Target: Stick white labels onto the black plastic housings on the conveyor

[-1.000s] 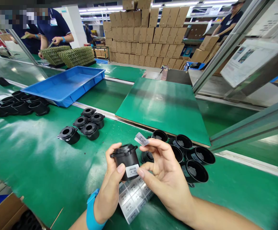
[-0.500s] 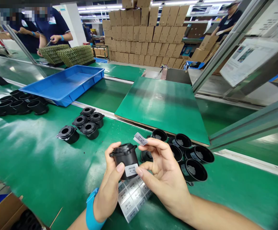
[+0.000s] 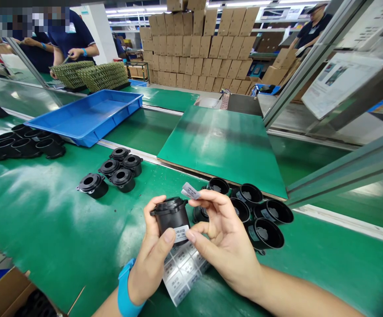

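Has black cups (image 3: 29,150) well left of labelled housing (image 3: 171,216), flanged housings (image 3: 124,186) nearer left of it. Holds labelled housing in left hand (image 3: 151,259), grip wrapped around it. Shows label sheet (image 3: 182,272) below labelled housing. Pinches loose label (image 3: 190,190) in right hand (image 3: 232,246) beside labelled housing's top, thumb at front label (image 3: 181,233). Has wide-mouthed cups (image 3: 260,215) right of labelled housing.

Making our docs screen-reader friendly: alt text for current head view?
The left hand holds a black housing; the right hand has its thumb at the housing's label and a second label in its fingers. A label sheet shows below, with more black parts on the green table.
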`<state>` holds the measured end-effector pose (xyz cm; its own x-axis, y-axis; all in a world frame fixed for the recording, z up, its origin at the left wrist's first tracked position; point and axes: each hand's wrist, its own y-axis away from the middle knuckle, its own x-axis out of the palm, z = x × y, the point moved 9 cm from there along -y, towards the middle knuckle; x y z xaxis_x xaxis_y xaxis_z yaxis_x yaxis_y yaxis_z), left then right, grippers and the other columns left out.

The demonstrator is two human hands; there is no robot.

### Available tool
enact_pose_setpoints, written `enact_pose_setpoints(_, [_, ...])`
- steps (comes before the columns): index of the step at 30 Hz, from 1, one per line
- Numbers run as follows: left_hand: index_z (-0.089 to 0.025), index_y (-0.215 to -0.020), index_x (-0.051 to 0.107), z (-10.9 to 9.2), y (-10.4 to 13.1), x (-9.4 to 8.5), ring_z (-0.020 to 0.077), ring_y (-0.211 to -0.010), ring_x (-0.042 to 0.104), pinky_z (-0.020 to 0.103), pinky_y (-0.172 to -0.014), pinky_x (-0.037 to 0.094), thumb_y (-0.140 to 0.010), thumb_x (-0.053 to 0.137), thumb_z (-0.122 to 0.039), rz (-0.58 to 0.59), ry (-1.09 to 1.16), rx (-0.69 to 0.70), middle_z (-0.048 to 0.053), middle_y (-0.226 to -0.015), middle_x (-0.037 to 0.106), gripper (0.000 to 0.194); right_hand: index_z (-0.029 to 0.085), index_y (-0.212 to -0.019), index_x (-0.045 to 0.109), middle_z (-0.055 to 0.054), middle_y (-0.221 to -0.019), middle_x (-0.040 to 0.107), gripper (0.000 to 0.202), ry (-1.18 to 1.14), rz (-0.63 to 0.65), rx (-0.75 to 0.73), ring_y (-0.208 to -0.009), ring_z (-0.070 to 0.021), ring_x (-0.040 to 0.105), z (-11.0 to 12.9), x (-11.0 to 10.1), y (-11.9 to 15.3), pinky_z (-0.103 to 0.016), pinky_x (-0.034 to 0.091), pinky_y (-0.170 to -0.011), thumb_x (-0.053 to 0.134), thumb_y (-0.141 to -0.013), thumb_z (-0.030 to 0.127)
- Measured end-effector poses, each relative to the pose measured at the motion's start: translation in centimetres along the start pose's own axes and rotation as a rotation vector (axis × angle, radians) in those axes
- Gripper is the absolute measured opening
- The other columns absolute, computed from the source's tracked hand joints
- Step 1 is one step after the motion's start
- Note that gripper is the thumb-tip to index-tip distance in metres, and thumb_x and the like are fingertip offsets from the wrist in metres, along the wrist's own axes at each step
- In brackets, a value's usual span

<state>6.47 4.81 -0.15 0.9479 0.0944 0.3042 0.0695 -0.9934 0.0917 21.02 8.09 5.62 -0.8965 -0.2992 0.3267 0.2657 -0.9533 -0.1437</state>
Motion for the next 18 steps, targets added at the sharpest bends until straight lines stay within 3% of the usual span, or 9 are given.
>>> enact_pose_setpoints(6, [-0.034,-0.154,0.035,0.0,0.2,0.4,0.0261,-0.112,0.066,0.040,-0.098,0.056,-0.100,0.068,-0.050,0.033,-0.019,-0.033,0.009,-0.143,0.058,0.066,0.040,-0.130,0.064,-0.005,-0.134,0.057,0.050,0.007,-0.016,0.005,-0.130,-0.0238,0.057,0.0,0.0,0.1,-0.025,0.067,-0.081,0.083,-0.091,0.016])
enact_pose_setpoints(12, [-0.034,-0.152,0.034,-0.1,0.2,0.0,0.0258,-0.120,0.064,0.040,-0.106,0.051,-0.101,0.067,-0.052,-0.034,-0.041,0.032,0.008,-0.144,0.057,0.063,0.044,-0.136,0.060,-0.004,-0.138,0.057,0.054,0.005,-0.151,-0.112,-0.133,-0.0270,0.057,0.5,-1.0,0.9,-0.031,0.070,-0.080,0.084,-0.093,0.023])
enact_pose_setpoints(14, [-0.035,-0.152,0.031,0.1,0.3,-0.1,0.0279,-0.123,0.064,0.043,-0.107,0.051,-0.102,0.065,-0.055,-0.052,-0.013,0.035,0.009,-0.145,0.057,0.064,0.046,-0.139,0.057,-0.003,-0.142,0.055,0.054,0.038,-0.205,-0.209,-0.137,-0.0269,0.054,1.2,-1.3,1.2,-0.041,0.067,-0.096,0.083,-0.095,0.028])
enact_pose_setpoints(16, [-0.036,-0.153,0.030,0.3,0.5,-0.2,0.0301,-0.127,0.063,0.046,-0.110,0.051,-0.102,0.062,-0.059,-0.079,0.022,0.034,0.009,-0.147,0.056,0.064,0.048,-0.146,0.052,-0.001,-0.152,0.050,0.062,0.078,-0.187,-0.239,-0.148,-0.0279,0.045,1.1,-0.9,1.3,-0.052,0.054,-0.118,0.085,-0.095,0.036])
enact_pose_setpoints(18, [-0.036,-0.153,0.031,0.7,0.7,-0.1,0.0320,-0.132,0.062,0.049,-0.113,0.049,-0.103,0.059,-0.062,-0.082,0.054,0.034,0.011,-0.149,0.056,0.063,0.048,-0.155,0.043,-0.001,-0.165,0.042,0.078,0.116,-0.104,-0.200,-0.159,-0.0313,0.032,0.1,0.0,1.1,-0.058,0.039,-0.129,0.088,-0.091,0.042])
